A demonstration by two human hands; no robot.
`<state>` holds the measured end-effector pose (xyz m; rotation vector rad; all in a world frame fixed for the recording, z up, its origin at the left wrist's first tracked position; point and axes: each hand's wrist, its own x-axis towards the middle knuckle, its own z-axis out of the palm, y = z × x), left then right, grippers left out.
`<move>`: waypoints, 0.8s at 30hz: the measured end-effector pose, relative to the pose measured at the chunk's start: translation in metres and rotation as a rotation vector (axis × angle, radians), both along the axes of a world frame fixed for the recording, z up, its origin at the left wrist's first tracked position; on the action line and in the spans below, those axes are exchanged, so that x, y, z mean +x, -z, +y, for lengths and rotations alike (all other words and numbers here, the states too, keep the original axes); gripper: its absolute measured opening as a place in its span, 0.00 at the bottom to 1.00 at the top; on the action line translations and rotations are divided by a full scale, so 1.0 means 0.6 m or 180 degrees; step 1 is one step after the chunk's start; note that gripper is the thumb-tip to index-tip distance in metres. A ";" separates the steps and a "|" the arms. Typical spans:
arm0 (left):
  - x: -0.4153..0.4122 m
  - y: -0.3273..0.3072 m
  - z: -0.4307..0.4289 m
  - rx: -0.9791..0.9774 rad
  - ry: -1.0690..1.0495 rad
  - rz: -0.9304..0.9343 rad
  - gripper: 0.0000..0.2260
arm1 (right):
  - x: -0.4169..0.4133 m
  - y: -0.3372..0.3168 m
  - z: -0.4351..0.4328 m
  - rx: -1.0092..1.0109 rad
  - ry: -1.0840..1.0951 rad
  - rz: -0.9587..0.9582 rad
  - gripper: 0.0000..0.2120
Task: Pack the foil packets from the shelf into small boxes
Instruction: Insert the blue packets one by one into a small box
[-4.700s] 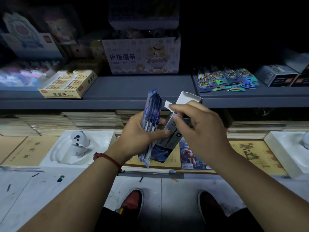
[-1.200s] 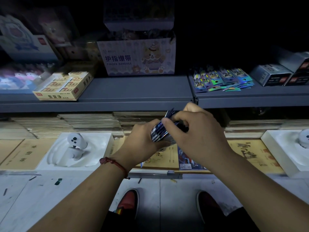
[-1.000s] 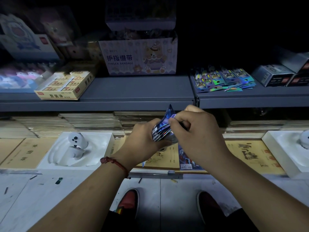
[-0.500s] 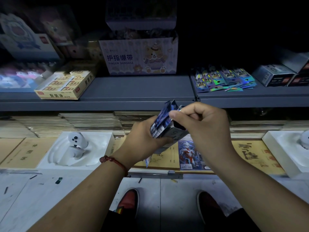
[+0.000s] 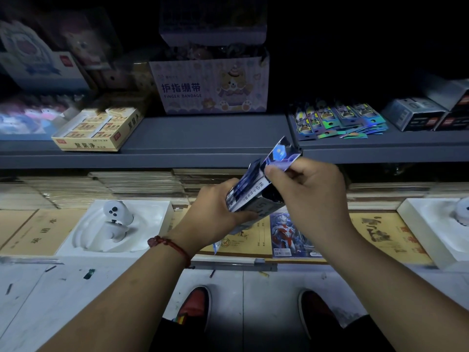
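Down at the floor, two dark shoes [image 5: 195,306], toes to the shelving. Up the forearms, a red bracelet [image 5: 170,245] on the left wrist. The left hand [image 5: 215,214] is curled round a small box [image 5: 264,205], held tilted, with blue foil packets [image 5: 250,174] bunched at its upper end; whether they sit inside it, I cannot tell. The right hand [image 5: 312,194] pinches one packet [image 5: 279,154] between thumb and forefinger, just above that bunch. Beneath the hands lie tan notebooks [image 5: 38,232], and to the left a white tray [image 5: 152,212] with a white controller [image 5: 116,217] in it. Up on the grey shelf [image 5: 203,138], more packets [image 5: 335,118] are fanned out at the right beside grey boxes [image 5: 416,115]. A yellow carton [image 5: 101,130] sits left, a bandage box [image 5: 210,87] in the middle.
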<state>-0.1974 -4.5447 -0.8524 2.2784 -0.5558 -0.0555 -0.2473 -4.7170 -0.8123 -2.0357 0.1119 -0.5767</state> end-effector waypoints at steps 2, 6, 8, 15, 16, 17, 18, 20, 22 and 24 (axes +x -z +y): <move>0.001 -0.003 0.001 0.0009 -0.0008 0.0041 0.19 | -0.002 -0.007 -0.005 0.0200 0.0085 -0.0223 0.18; 0.005 -0.002 0.003 -0.0157 -0.0126 0.0226 0.19 | -0.009 -0.014 -0.013 0.0462 0.0066 -0.0564 0.18; 0.006 -0.001 0.004 -0.0214 -0.0175 0.0280 0.19 | -0.010 -0.015 -0.014 0.0500 0.0089 -0.0724 0.17; 0.014 0.003 0.017 -0.0208 -0.0248 0.0514 0.18 | -0.005 -0.033 -0.045 0.0740 0.0505 -0.1053 0.08; 0.015 0.003 0.020 -0.0249 -0.0275 0.0567 0.17 | -0.004 -0.036 -0.051 0.0781 0.0555 -0.1083 0.09; 0.017 0.003 0.024 -0.0297 -0.0305 0.0618 0.16 | -0.002 -0.038 -0.056 0.0800 0.0597 -0.1104 0.10; 0.017 0.002 0.027 -0.0351 -0.0332 0.0677 0.14 | -0.002 -0.040 -0.061 0.0796 0.0628 -0.1120 0.10; 0.018 0.000 0.031 -0.0429 -0.0341 0.0769 0.13 | -0.001 -0.040 -0.067 0.0769 0.0671 -0.1135 0.09; 0.018 0.000 0.033 -0.0445 -0.0323 0.0802 0.13 | -0.001 -0.037 -0.069 0.0697 0.0675 -0.1117 0.08; 0.018 0.001 0.033 -0.0451 -0.0326 0.0825 0.13 | 0.000 -0.034 -0.068 0.0602 0.0660 -0.1086 0.08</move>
